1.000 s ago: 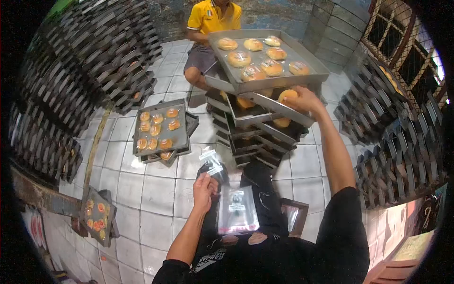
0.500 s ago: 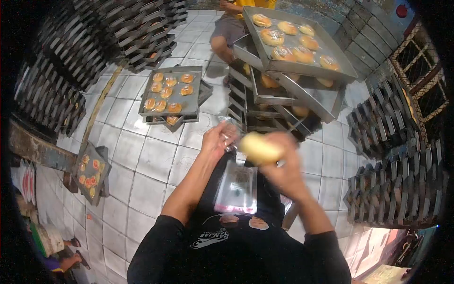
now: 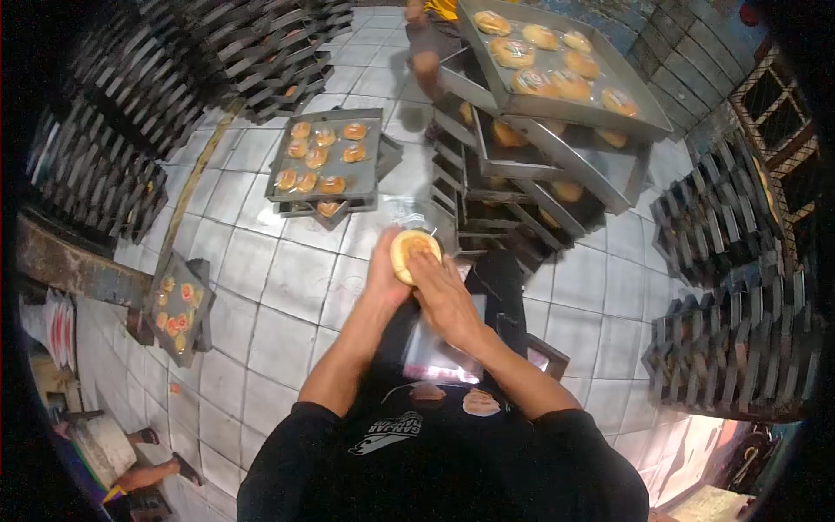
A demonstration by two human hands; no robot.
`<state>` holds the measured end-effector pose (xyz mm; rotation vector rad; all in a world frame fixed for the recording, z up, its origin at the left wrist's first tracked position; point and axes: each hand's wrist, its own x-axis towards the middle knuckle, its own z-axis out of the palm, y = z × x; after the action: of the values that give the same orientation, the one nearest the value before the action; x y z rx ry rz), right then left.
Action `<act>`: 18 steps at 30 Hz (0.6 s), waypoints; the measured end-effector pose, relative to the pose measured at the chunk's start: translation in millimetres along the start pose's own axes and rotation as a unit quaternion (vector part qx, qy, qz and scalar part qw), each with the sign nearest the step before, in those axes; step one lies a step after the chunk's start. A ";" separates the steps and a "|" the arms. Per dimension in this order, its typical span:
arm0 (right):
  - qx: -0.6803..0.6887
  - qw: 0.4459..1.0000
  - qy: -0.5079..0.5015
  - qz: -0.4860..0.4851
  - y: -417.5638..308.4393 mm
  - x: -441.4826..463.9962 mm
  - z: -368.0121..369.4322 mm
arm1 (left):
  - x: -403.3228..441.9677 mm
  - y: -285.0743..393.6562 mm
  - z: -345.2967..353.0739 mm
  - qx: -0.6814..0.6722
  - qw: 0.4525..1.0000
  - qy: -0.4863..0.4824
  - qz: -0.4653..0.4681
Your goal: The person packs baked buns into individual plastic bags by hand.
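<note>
A round golden bun (image 3: 416, 254) is between my two hands, over my lap. My left hand (image 3: 383, 271) is closed round its left side and on a clear plastic bag (image 3: 416, 213), whose filmy end spreads beyond the bun. The fingers of my right hand (image 3: 448, 300) press on the bun's top face from the near side. How far the bun sits inside the bag I cannot tell. On my dark-clothed lap, partly under my right wrist, lies a stack of flat clear bags (image 3: 439, 357) with a pink edge.
A tall stack of metal trays (image 3: 600, 109) with wrapped buns stands ahead right. Ahead left is a lower tray (image 3: 370, 165) of buns; another tray (image 3: 181, 304) sits far left. More tray stacks line both sides. One person's leg (image 3: 426, 65) shows ahead, another person's foot (image 3: 184, 470) lower left.
My right hand has brought the bun leftward to my left hand and the bag. The bun has turned its round face up. The view has shifted slightly.
</note>
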<state>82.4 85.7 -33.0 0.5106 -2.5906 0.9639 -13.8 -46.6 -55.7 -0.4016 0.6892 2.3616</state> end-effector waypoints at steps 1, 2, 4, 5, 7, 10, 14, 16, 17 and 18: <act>-0.049 0.999 0.009 -0.013 7.0 1.1 8.9 | -0.7 -13.7 -0.9 0.018 0.998 0.029 0.054; -0.047 0.999 0.010 -0.013 7.9 5.0 5.5 | -13.0 -27.0 11.6 0.093 0.992 0.022 0.085; -0.088 0.995 0.048 -0.015 10.1 16.9 -10.9 | -32.8 -48.5 21.4 0.164 0.977 -0.002 0.132; -0.086 0.995 0.046 -0.017 8.4 20.4 -15.9 | -31.4 -40.2 17.2 0.163 0.978 0.001 0.134; -0.071 0.997 -0.013 -0.031 1.3 25.6 -27.3 | -24.4 -7.8 25.3 -0.050 0.989 -0.090 0.108; -0.063 0.997 -0.042 0.015 16.5 41.8 -26.1 | -5.3 -33.3 43.9 -0.015 0.982 -0.044 0.181; 0.113 0.988 -0.103 -0.031 -4.8 51.2 -75.0 | 0.8 -18.7 49.5 -0.034 0.983 0.006 0.181; 0.283 0.945 -0.163 -0.014 -2.8 22.6 -92.6 | 17.4 4.8 29.5 -0.074 0.978 0.009 0.194; 0.507 0.825 -0.214 0.126 8.5 -1.2 -96.8 | 17.4 16.4 19.8 -0.106 0.979 -0.023 0.173; 0.686 0.634 -0.247 0.256 8.4 -7.7 -99.9 | 14.6 23.3 18.0 -0.107 0.979 -0.026 0.170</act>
<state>103.3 160.6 30.8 0.3121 -1.7416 3.3782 -41.9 -44.6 -38.8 -0.3328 0.5124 2.7742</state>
